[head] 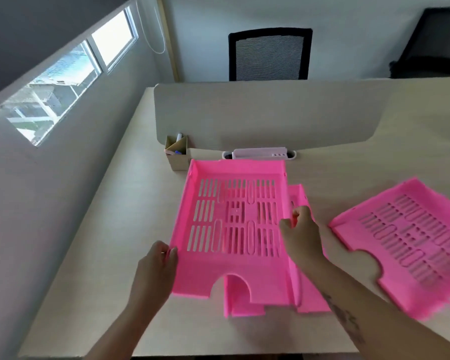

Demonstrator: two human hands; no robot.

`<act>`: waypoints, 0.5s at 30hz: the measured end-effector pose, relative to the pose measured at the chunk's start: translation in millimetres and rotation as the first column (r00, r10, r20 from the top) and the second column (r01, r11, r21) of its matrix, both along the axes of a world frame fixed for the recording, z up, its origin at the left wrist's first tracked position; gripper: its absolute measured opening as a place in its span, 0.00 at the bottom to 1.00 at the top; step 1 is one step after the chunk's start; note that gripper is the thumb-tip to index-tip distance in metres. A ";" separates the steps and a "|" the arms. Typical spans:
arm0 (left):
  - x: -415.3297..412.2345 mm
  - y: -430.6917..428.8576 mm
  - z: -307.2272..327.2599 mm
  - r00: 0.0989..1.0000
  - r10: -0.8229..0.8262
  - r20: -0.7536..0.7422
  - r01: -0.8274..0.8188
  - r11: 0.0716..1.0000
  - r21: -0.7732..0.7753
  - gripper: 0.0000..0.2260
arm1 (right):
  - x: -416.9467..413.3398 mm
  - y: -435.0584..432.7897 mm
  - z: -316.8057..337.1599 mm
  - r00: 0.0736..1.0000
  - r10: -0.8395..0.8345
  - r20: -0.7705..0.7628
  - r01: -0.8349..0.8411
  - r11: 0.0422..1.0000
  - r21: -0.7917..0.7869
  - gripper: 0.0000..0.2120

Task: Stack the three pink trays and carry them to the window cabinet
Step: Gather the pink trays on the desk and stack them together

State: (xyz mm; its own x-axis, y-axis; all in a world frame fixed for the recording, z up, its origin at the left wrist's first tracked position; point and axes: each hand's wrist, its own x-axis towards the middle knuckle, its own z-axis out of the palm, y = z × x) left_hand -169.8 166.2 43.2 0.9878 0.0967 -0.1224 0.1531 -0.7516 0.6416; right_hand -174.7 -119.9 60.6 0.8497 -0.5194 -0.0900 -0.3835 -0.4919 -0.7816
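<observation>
**Q:** Head view only, so tell me why the trays sit as they do.

**A:** Both hands hold the top tray (234, 224) by its side walls over a second tray (300, 258), which lies on the desk (115, 229) and peeks out at the right and front. My guess is the upper one is being lined up to nest squarely. The third tray (411, 245) lies apart to the right, not yet stacked.

**Q:** And the fingers?

**A:** The left hand (153, 268) has its fingers (172, 252) closed on the left wall near the front corner. The right hand (300, 235) is clamped on the right wall, thumb inside. A grip on each side keeps the tray level.

**Q:** The window cabinet?

**A:** Not visible; only the window (63, 81) at left.
</observation>
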 end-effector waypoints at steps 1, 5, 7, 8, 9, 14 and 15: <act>-6.9 -19.7 -1.9 1.000 0.004 0.003 -0.004 1.000 -0.010 0.10 | -5.8 -18.8 -3.4 1.000 0.013 -0.007 -0.013 1.000 -0.002 0.05; -36.2 -83.7 -11.2 0.998 0.051 -0.027 -0.052 0.998 -0.029 0.10 | -20.8 -80.1 -27.9 0.991 0.108 -0.080 -0.107 0.994 0.007 0.06; -50.8 -104.8 -19.7 0.995 0.083 -0.062 -0.085 0.996 -0.033 0.11 | -24.4 -100.7 -41.1 0.985 0.131 -0.114 -0.130 0.991 0.020 0.07; -58.1 -113.3 -23.3 0.993 0.092 -0.074 -0.095 0.995 -0.031 0.11 | -26.5 -108.2 -46.1 0.982 0.143 -0.124 -0.141 0.990 0.027 0.08; -64.6 -120.7 -26.1 0.992 0.102 -0.081 -0.104 0.994 -0.027 0.11 | -28.5 -114.5 -51.4 0.979 0.154 -0.131 -0.151 0.988 0.035 0.08; -77.2 -137.4 -29.5 0.984 0.165 -0.074 -0.167 0.986 -0.015 0.11 | -32.5 -125.2 -62.9 0.969 0.218 -0.118 -0.212 0.975 0.062 0.08; -76.9 -136.4 -29.7 0.982 0.173 -0.074 -0.174 0.985 -0.013 0.11 | -31.5 -124.2 -63.2 0.968 0.226 -0.113 -0.220 0.974 0.059 0.07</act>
